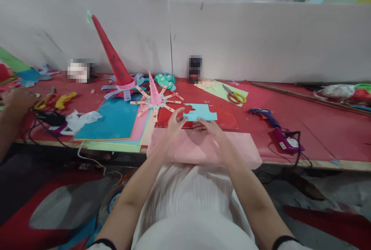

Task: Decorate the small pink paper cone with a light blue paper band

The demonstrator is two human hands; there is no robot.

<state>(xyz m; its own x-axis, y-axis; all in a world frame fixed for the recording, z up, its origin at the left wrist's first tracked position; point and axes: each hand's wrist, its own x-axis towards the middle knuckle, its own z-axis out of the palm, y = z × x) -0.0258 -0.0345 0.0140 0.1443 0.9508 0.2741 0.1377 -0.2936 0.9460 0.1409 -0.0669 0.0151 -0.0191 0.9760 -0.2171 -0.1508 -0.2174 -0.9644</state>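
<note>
Head view: my left hand (175, 123) pinches the light-blue paper (204, 111) at left; my right hand (210, 127) pinches its lower edge, above a red sheet (228, 117).

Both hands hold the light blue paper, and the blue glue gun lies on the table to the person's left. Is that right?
The side is wrong: the head view shows the blue glue gun to the person's right. The left hand and right hand do hold the light blue paper.
</note>
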